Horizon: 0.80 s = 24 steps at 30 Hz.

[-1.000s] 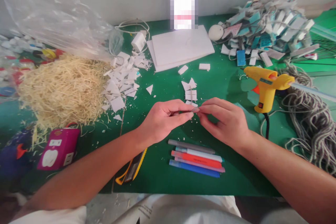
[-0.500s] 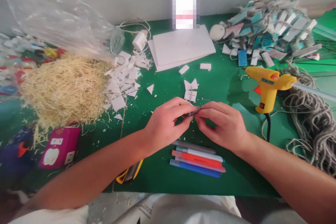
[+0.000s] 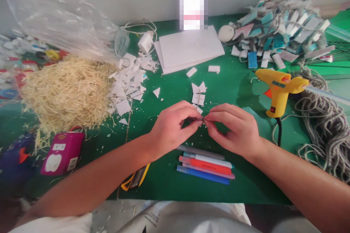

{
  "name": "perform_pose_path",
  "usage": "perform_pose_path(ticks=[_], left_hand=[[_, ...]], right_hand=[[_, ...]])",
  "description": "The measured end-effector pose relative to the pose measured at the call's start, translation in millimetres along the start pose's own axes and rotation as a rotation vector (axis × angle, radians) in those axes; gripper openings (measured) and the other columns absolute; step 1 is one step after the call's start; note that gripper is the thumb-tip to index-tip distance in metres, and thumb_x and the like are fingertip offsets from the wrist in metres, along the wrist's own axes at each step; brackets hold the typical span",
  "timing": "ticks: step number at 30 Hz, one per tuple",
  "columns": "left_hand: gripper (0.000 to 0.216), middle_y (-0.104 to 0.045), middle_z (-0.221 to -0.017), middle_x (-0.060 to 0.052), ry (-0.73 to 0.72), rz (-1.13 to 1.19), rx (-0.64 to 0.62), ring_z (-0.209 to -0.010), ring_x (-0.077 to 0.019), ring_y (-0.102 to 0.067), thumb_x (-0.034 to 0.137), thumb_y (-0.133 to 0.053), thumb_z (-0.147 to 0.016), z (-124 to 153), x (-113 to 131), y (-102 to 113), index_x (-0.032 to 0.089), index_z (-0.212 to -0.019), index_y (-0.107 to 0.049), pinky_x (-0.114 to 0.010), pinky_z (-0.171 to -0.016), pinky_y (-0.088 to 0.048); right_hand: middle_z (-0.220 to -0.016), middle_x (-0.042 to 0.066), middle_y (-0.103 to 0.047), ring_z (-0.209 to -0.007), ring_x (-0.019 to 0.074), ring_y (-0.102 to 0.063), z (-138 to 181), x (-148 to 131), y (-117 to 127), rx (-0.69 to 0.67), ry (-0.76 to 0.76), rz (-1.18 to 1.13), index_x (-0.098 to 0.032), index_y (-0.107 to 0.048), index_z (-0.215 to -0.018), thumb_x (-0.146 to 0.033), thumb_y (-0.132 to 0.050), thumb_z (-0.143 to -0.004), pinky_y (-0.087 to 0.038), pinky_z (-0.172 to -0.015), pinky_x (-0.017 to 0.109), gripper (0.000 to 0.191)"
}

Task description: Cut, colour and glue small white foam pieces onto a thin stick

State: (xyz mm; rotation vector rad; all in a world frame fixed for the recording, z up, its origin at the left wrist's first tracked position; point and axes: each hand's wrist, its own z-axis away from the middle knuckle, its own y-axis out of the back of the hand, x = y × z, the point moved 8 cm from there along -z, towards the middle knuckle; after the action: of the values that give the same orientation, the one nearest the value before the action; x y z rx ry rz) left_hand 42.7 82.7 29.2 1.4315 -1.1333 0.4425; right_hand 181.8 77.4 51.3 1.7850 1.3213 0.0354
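Observation:
My left hand (image 3: 176, 125) is closed in a pinch on a thin grey cord (image 3: 201, 118), at the middle of the table. From the other side, my right hand (image 3: 232, 127) pinches the same cord, fingertips almost touching the left ones. Most of the cord is hidden by the fingers. Just beyond them lie small white cut pieces (image 3: 198, 98) with a cord running over them; the nearest piece is partly covered by my left hand. Several felt-tip pens (image 3: 206, 165), blue, red, white and grey, lie side by side below my hands.
A yellow hot glue gun (image 3: 276, 89) stands right, before a heap of grey cord (image 3: 325, 123). White sheets (image 3: 191, 49) lie behind. Leftward are white scraps (image 3: 125, 83), straw-like shreds (image 3: 71, 91), a magenta power socket (image 3: 62, 153) and a utility knife (image 3: 136, 178).
The cord between my fingertips shows less of a loop now. My right hand has shifted slightly right, and more of the nearest white piece shows beyond my fingers.

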Motion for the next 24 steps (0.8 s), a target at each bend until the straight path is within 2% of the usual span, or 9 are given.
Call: perform_pose_path(ticks=[4, 9, 15, 24], left_hand=[[0.006, -0.072, -0.089, -0.001, 0.034, 0.040, 0.005, -0.056, -0.0053, -0.050, 0.014, -0.066, -0.089, -0.1, -2.8, 0.5, 0.018, -0.086, -0.070, -0.017, -0.051, -0.041], [0.005, -0.072, -0.088, -0.002, 0.081, 0.115, 0.059, -0.055, -0.0048, -0.048, 0.018, -0.069, -0.089, -0.1, -6.0, 3.5, 0.018, -0.084, -0.071, -0.017, -0.050, -0.040], [0.004, -0.072, -0.087, -0.002, 0.096, 0.144, 0.059, -0.053, -0.0047, -0.044, 0.019, -0.070, -0.087, 0.3, -6.3, 2.3, 0.018, -0.083, -0.071, -0.018, -0.049, -0.039], [0.003, -0.074, -0.092, -0.003, 0.136, 0.168, 0.059, -0.052, -0.0043, -0.043, 0.017, -0.069, -0.086, 0.1, -6.8, 1.3, 0.017, -0.084, -0.071, -0.018, -0.049, -0.039]], right_hand=[[-0.089, 0.007, -0.077, -0.074, 0.0165, -0.074, -0.4, 3.2, -0.4, -0.013, -0.034, -0.087, -0.021, -0.068, -0.098, -0.012, -0.064, -0.088, -0.062, -0.064, 0.028, 0.014], [-0.099, 0.008, -0.078, -0.067, 0.0135, -0.072, 1.2, 8.1, -6.0, -0.049, -0.098, -0.153, -0.021, -0.070, -0.110, -0.012, -0.062, -0.087, -0.063, -0.064, 0.027, 0.025], [-0.089, 0.005, -0.077, -0.074, 0.0147, -0.074, 1.8, 9.5, -4.3, -0.015, -0.099, -0.166, -0.022, -0.069, -0.096, -0.013, -0.066, -0.090, -0.064, -0.067, 0.027, 0.011], [-0.080, 0.002, -0.073, -0.069, 0.0128, -0.071, 0.8, 9.3, -5.0, 0.002, -0.124, -0.188, -0.022, -0.063, -0.088, -0.008, -0.064, -0.085, -0.061, -0.064, 0.024, 0.014]])
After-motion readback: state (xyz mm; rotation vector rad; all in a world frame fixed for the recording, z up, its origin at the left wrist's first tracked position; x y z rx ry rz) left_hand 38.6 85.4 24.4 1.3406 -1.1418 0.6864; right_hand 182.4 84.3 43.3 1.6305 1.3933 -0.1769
